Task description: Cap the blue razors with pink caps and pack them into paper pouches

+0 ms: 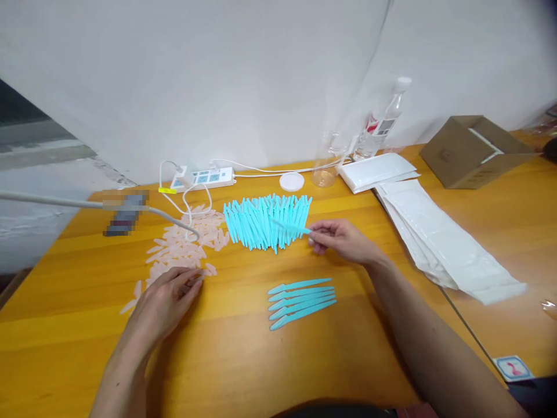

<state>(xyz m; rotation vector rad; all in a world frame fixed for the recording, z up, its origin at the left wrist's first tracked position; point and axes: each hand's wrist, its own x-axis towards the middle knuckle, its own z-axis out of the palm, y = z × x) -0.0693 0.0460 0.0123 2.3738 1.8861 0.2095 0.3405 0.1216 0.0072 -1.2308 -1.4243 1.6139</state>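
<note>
My right hand (337, 239) pinches a turquoise eyebrow razor (292, 227) by its handle end, holding it over the right part of a big heap of the same razors (252, 223). In front lies a short row of several more turquoise razors (302, 302), side by side with their tips to the left. At the near edge of a pile of small pale pink blade covers (178, 244), my left hand (167, 299) has thumb and forefinger closed at a pink cover (209, 269). The fingers partly hide that cover.
A white cable (87, 202) hangs across the left, over the pink pile. Along the wall stand a power strip (204, 179), a round white lid (291, 182), a clear jar (325, 165) and a water bottle (383, 125). White plastic bags (452, 238) and a cardboard box (461, 154) are at right.
</note>
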